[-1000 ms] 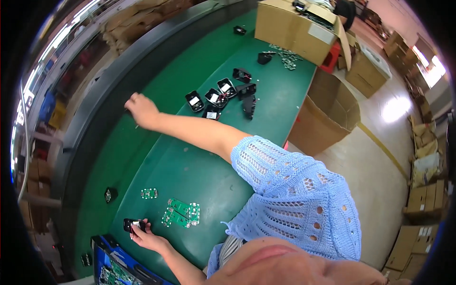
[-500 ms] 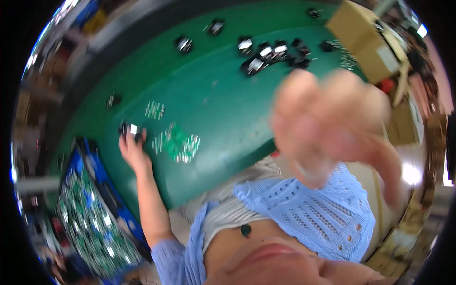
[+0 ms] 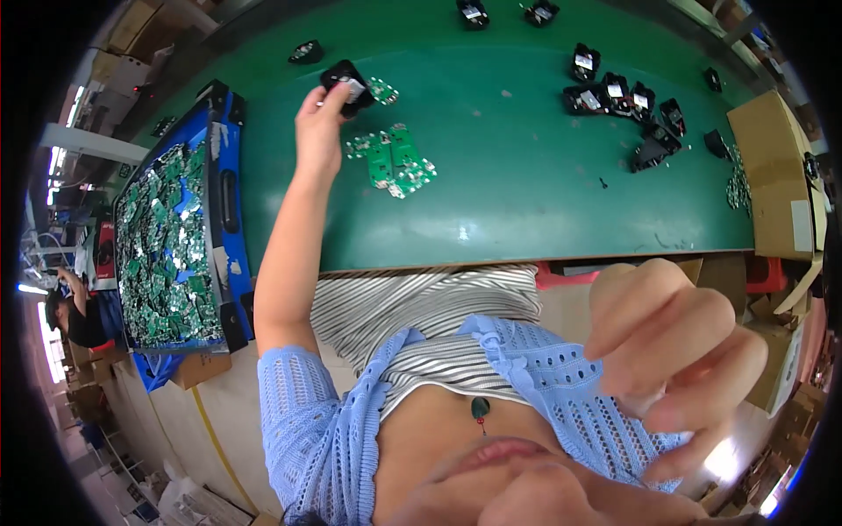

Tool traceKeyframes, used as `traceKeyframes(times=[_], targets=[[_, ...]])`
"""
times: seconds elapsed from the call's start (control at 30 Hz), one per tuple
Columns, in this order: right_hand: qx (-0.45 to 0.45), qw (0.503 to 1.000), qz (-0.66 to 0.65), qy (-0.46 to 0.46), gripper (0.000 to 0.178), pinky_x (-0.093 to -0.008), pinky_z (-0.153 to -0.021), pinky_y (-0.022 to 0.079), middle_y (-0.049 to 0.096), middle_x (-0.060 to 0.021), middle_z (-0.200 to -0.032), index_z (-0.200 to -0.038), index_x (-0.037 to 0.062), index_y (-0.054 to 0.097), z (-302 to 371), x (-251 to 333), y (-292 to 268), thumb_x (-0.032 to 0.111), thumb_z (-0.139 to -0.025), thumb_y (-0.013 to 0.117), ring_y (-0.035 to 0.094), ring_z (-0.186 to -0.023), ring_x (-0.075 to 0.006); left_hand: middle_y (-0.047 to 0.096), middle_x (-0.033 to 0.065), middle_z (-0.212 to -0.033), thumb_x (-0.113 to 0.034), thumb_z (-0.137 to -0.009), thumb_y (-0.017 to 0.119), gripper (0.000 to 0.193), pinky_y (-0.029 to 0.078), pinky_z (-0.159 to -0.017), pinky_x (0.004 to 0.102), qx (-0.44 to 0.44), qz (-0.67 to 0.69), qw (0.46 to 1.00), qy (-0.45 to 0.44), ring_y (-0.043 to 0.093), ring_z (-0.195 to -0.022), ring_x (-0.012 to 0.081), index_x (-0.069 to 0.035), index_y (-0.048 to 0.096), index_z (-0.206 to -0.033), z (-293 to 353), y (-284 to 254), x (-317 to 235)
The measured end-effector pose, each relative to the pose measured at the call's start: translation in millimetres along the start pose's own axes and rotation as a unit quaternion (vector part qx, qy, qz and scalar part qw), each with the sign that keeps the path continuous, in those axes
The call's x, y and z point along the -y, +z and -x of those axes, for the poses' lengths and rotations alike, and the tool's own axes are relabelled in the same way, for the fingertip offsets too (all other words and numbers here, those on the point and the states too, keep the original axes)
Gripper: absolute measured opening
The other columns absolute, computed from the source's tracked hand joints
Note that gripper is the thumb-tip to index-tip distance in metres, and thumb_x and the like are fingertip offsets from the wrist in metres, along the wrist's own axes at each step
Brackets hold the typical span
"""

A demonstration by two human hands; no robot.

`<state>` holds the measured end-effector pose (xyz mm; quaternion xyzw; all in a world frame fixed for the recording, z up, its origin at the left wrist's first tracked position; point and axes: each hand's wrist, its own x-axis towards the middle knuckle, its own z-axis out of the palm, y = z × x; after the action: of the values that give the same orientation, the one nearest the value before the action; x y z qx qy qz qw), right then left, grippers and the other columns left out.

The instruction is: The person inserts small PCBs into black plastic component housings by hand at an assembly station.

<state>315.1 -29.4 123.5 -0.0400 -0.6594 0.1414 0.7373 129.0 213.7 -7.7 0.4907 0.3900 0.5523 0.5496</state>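
My left hand (image 3: 319,127) grips a black plastic housing (image 3: 349,86) with a pale label, at the far left of the green table. Right beside the housing lies a small green circuit board (image 3: 383,90). A loose pile of green circuit boards (image 3: 392,163) rests nearer to me. My right hand (image 3: 674,337) is raised close to the camera, off the table's front edge at the right. Its fingers are curled in, and whatever they may hold is hidden.
Several black housings (image 3: 616,96) sit in a cluster on the table's right half. A blue crate (image 3: 230,197) full of circuit boards stands at the left. An open cardboard box (image 3: 765,149) is at the right end. Another person (image 3: 83,307) is far left.
The view has swung, so the table sits level and things appear shifted. My right hand appears lower and further right, still curled. My left hand keeps its grip on the black housing.
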Motion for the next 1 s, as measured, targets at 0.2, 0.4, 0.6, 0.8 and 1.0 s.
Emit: traceKeyframes(times=[0.2,0.4,0.6,0.8,1.0], targets=[[0.079,0.923,0.283,0.248,0.029,-0.0297,-0.066,0.045,0.051,-0.0108,-0.095,-0.103,0.0058,0.057,22.9,-129.5,0.5,0.001,-0.075,0.057,0.052,-0.079,-0.0212,0.056,0.0025,-0.081,-0.014,-0.079,0.058,0.018,0.044,-0.065,0.0253,0.056,-0.043,0.997,0.041,0.052,-0.072,0.0100,-0.002,0.055,-0.092,2.2,3.8,-13.7],[0.145,0.842,0.402,0.330,0.038,-0.0285,-0.070,0.044,0.049,-0.0098,-0.105,-0.109,0.0063,0.054,68.7,-174.9,11.0,0.013,-0.073,0.065,0.051,-0.090,-0.0205,0.055,0.0103,-0.080,-0.010,-0.073,0.056,0.029,0.045,-0.066,0.0316,0.078,-0.283,0.941,0.168,0.053,-0.075,0.0213,-0.007,0.057,-0.102,39.2,26.5,-1.7],[0.068,0.880,0.282,0.375,0.020,-0.0245,-0.069,0.042,0.046,-0.0080,-0.097,-0.095,0.0029,0.055,78.5,-179.9,14.0,0.007,-0.077,0.062,0.048,-0.079,-0.0145,0.049,0.0107,-0.090,-0.015,-0.071,0.060,0.039,0.046,-0.065,0.0380,0.047,-0.366,0.899,0.236,0.053,-0.082,0.0289,-0.008,0.053,-0.110,51.1,17.7,-4.6],[-0.016,0.869,0.277,0.409,0.006,-0.0219,-0.062,0.043,0.050,-0.0049,-0.079,-0.082,0.0001,0.049,73.4,-199.9,15.0,0.004,-0.083,0.054,0.049,-0.070,-0.0104,0.048,0.0160,-0.091,-0.013,-0.073,0.056,0.042,0.048,-0.067,0.0377,0.087,-0.406,0.889,0.192,0.053,-0.083,0.0323,-0.007,0.046,-0.113,46.0,18.0,0.1],[-0.005,0.840,0.381,0.386,0.016,-0.0215,-0.056,0.041,0.052,-0.0005,-0.073,-0.092,0.0034,0.054,41.9,-248.4,-22.9,0.015,-0.083,0.059,0.050,-0.064,-0.0083,0.057,0.0127,-0.080,-0.007,-0.078,0.050,0.023,0.045,-0.058,0.0343,-0.054,-0.182,0.979,0.076,0.057,-0.067,0.0216,-0.004,0.051,-0.101,-1.7,-12.3,-4.5]])
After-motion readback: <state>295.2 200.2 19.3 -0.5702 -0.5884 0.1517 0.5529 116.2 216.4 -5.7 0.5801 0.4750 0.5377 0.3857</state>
